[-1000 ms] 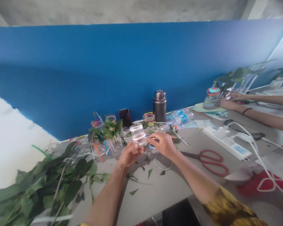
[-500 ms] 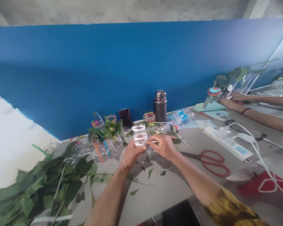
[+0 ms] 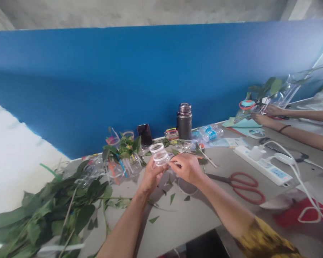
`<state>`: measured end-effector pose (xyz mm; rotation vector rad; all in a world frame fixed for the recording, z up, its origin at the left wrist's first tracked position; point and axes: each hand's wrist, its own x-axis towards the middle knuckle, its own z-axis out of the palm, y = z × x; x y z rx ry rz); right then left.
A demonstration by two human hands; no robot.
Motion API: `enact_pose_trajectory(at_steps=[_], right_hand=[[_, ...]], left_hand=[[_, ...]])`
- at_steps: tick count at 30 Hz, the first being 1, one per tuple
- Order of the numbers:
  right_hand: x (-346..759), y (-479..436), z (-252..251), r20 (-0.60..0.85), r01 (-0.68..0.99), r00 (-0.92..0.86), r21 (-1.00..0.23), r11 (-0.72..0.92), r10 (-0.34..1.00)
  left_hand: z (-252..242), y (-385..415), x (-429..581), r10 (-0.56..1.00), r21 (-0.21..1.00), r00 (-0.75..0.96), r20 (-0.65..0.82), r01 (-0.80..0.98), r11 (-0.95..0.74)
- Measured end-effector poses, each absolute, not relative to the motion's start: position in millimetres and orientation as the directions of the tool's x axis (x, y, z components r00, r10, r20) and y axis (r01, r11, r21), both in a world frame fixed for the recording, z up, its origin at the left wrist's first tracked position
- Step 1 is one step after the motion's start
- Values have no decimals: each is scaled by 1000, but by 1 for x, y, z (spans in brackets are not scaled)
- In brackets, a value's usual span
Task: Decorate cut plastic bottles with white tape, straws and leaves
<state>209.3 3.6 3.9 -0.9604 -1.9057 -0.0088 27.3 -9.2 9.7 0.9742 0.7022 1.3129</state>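
Note:
My left hand (image 3: 150, 178) is wrapped round the lower part of a small clear plastic cup (image 3: 160, 157) with white bands about it. The cup leans to the left. At its right side my right hand (image 3: 188, 168) is closed in a pinch, fingertips close to the cup's lower wall; what they hold is too small to make out. A clear round rim (image 3: 187, 190) lies on the table under my right wrist. Scissors with red handles (image 3: 247, 186) rest to the right of my right forearm, the blades partly behind it.
Leafy cuttings (image 3: 56, 211) heap up on the left, beside cups with straws (image 3: 121, 166). A phone (image 3: 144, 134) and a dark thermos (image 3: 185, 122) stand by the blue wall. A power strip (image 3: 262, 165) with white cables lies right. Another person's hands (image 3: 263, 118) work farther right.
The cup has gone from upright to tilted left in my left hand. My right hand stays pinched beside it. The whole view has shifted slightly.

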Motion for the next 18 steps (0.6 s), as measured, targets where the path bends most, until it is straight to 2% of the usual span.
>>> enact_pose_trajectory(at_steps=[9,14,18], right_hand=[[204,-8,9,799,647,-290,-242,723,527],[201,-12,8,754,634,-343,-254,730,560],[206,-13,7,680,534,-453,-312,786,577]], left_hand=[[9,-7,27,996,897,11,86,-436,-73],[8,-3,24,993,895,-47,111,-430,-121],[3,2,19,995,886,-54,88,-453,-103]])
